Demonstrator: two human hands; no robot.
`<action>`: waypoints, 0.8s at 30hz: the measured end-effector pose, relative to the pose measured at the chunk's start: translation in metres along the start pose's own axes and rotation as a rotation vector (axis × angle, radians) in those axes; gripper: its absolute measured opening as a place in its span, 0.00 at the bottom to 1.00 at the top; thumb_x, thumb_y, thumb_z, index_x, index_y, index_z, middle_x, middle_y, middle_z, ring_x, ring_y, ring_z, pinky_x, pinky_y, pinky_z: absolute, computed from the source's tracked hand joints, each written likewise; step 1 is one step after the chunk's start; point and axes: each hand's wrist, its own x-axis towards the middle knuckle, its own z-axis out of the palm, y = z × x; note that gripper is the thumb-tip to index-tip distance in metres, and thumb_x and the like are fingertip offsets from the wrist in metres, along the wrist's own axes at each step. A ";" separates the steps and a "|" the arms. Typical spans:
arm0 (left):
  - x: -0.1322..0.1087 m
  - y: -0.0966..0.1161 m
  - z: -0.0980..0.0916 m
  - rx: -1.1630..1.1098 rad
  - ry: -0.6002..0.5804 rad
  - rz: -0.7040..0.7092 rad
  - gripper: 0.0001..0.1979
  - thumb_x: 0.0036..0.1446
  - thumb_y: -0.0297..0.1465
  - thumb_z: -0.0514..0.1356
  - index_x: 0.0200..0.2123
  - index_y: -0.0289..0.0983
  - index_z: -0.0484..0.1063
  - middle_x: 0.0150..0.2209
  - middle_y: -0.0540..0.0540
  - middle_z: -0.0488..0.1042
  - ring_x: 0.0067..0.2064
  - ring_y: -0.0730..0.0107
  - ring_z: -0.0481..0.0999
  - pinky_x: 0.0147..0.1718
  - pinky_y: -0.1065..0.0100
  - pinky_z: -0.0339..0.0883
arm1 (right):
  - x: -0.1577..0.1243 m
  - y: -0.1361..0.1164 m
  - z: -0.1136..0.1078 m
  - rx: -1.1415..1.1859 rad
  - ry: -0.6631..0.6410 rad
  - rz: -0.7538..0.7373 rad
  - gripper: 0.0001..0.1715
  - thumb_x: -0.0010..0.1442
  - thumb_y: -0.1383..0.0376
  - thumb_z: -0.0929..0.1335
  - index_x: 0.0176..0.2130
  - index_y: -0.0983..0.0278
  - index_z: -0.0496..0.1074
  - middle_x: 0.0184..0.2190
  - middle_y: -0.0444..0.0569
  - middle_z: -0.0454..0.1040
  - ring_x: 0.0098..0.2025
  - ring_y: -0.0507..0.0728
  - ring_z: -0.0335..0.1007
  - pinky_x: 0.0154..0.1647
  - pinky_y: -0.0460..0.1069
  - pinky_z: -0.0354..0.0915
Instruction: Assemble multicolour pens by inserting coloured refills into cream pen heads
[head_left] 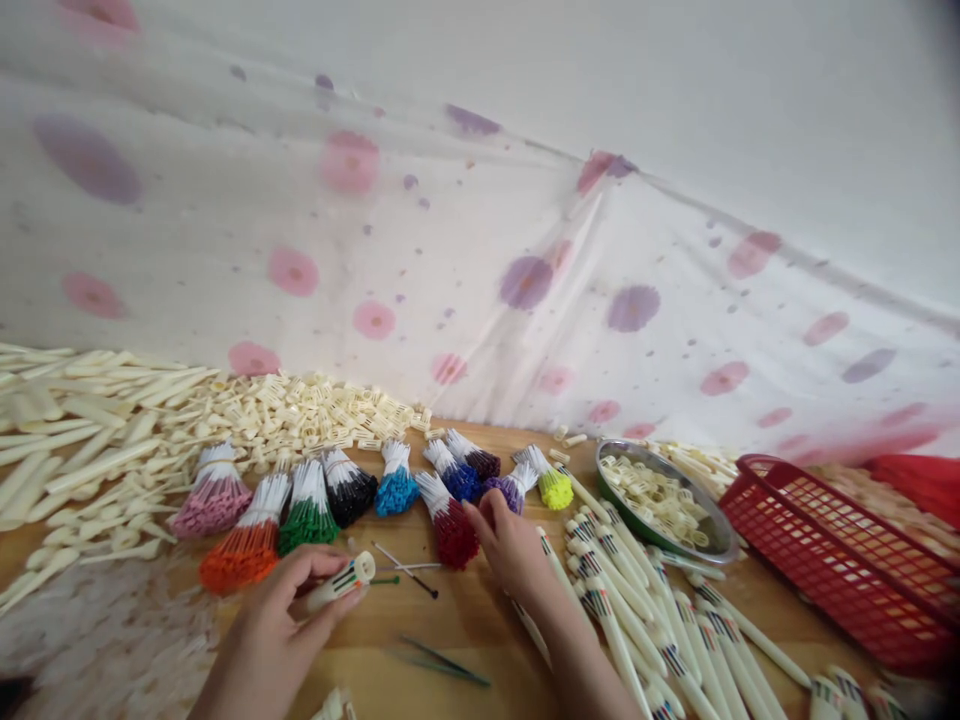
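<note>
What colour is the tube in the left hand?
Mostly cream; the tube shows best in the head view.

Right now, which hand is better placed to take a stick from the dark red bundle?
Probably the right hand: it is at the edge of the dark red bundle, though contact is hard to tell. The left hand is farther off and already holds a cream pen piece.

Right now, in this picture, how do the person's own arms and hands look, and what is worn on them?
The left hand and right hand are bare; no glove, sleeve or watch shows on them or on the visible arms.
</note>
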 end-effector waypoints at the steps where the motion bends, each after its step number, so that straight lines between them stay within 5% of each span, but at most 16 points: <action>1: -0.001 0.000 0.000 -0.007 -0.006 0.001 0.14 0.46 0.46 0.63 0.25 0.41 0.72 0.27 0.50 0.79 0.28 0.67 0.80 0.26 0.75 0.75 | -0.001 0.000 0.003 -0.016 -0.021 -0.003 0.11 0.59 0.58 0.63 0.27 0.61 0.63 0.19 0.44 0.66 0.23 0.55 0.63 0.26 0.46 0.48; 6: -0.005 -0.005 0.002 -0.026 -0.051 -0.050 0.12 0.46 0.43 0.64 0.27 0.41 0.73 0.29 0.50 0.78 0.31 0.66 0.80 0.29 0.74 0.75 | -0.001 0.000 0.008 0.003 -0.154 -0.028 0.12 0.60 0.62 0.61 0.26 0.62 0.62 0.20 0.44 0.67 0.25 0.54 0.63 0.28 0.46 0.49; 12: -0.008 -0.008 0.003 -0.073 -0.097 -0.103 0.07 0.45 0.38 0.65 0.26 0.42 0.72 0.30 0.51 0.78 0.32 0.69 0.79 0.32 0.76 0.74 | 0.005 0.011 0.008 0.261 -0.440 -0.035 0.24 0.63 0.52 0.55 0.24 0.63 0.61 0.18 0.42 0.68 0.22 0.51 0.63 0.25 0.44 0.57; 24: -0.009 -0.004 0.004 -0.032 -0.111 -0.037 0.05 0.45 0.35 0.64 0.26 0.42 0.72 0.29 0.52 0.78 0.30 0.70 0.79 0.30 0.77 0.73 | 0.008 0.018 0.014 0.586 -0.642 -0.029 0.28 0.53 0.42 0.61 0.24 0.64 0.63 0.17 0.43 0.68 0.19 0.50 0.61 0.23 0.45 0.58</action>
